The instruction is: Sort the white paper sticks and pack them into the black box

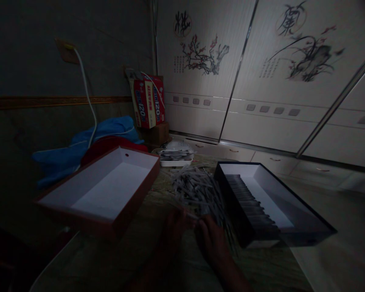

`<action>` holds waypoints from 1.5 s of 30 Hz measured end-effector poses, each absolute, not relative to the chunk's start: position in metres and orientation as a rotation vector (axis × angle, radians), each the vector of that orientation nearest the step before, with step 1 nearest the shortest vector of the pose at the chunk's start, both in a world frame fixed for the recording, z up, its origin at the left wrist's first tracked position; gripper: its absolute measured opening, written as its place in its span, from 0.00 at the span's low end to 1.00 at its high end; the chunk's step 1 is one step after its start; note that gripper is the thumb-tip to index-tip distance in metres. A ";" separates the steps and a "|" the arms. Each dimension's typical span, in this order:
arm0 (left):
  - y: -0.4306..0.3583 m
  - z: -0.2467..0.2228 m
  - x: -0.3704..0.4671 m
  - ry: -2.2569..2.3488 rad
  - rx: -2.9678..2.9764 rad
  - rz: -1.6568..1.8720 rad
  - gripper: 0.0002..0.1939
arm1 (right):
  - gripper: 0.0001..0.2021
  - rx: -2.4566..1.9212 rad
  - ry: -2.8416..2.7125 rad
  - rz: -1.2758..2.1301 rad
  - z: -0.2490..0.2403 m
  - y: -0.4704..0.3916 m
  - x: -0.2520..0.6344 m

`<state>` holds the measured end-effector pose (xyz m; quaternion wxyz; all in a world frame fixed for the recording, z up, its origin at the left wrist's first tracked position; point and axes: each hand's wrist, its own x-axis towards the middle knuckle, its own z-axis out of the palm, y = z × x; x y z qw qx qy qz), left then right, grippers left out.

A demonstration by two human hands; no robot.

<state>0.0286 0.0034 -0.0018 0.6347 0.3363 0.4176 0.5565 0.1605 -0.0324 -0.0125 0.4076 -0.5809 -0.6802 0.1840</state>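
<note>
Near the front middle of the table, my left hand (177, 221) and my right hand (210, 235) come close together with their fingers bent. Between the fingertips runs a thin pale strip (192, 216), too dim to name by kind. Just beyond my hands lies a loose heap of thin grey-and-dark sticks (197, 186). To the right stands a dark open box (304, 239) with a white inside. A tidy row of similar dark sticks (249, 198) lies along its left side. On the left sits a red-brown open box (118, 223), its white inside bare.
A white tray (176, 163) holding more thin sticks stands behind the heap. Blue cloth (109, 132) and a red rounded thing (115, 144) lie behind the left box. A white cable (85, 87) hangs from the wall socket. Red cartons (147, 101) stand by the sliding cabinet doors (197, 121).
</note>
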 end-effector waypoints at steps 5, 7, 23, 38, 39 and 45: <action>0.003 -0.003 0.030 0.942 0.744 1.288 0.16 | 0.16 -1.523 -1.704 0.481 -0.011 -0.032 0.160; 0.004 -0.003 0.029 0.933 0.731 1.295 0.16 | 0.13 -1.505 -1.689 0.526 -0.010 -0.033 0.159; 0.000 0.009 0.029 1.025 0.738 1.276 0.18 | 0.12 -1.502 -1.719 0.498 -0.010 -0.034 0.159; 0.003 -0.002 0.031 0.950 0.750 1.292 0.17 | 0.13 -1.466 -1.690 0.461 -0.020 -0.031 0.159; 0.003 -0.001 0.031 0.947 0.747 1.284 0.17 | 0.14 -1.465 -1.684 0.459 -0.021 -0.031 0.159; 0.002 0.002 0.032 0.954 0.747 1.297 0.17 | 0.16 -1.500 -1.672 0.510 -0.018 -0.032 0.159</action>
